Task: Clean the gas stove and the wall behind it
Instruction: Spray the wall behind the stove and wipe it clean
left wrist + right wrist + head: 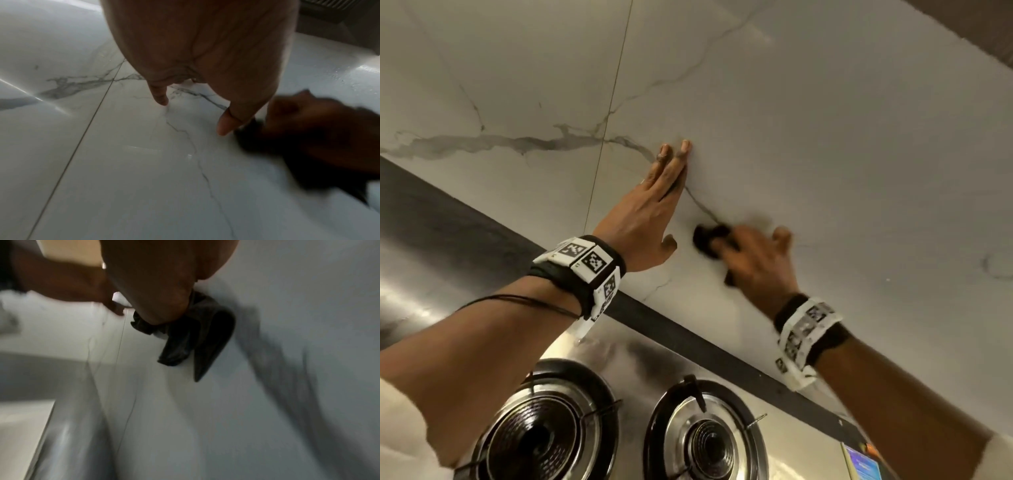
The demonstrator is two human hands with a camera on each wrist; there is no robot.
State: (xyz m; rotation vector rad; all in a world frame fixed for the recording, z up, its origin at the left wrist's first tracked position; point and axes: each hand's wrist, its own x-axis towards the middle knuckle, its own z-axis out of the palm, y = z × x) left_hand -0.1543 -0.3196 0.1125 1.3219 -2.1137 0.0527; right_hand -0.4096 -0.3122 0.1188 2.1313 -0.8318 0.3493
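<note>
Head view, left hand [650, 219] flat with straight fingers on the glossy veined marble wall [825, 137], right hand [753, 260] clenched around a crumpled dark cloth [709, 238] against it, steel gas stove [640, 363] below.

No readable text anywhere. Wristbands [592, 270] carry black-and-white square code markers only, no letters or numbers. Blue label [863, 464] at the stove's lower right corner has print, too small and blurred to read.
</note>
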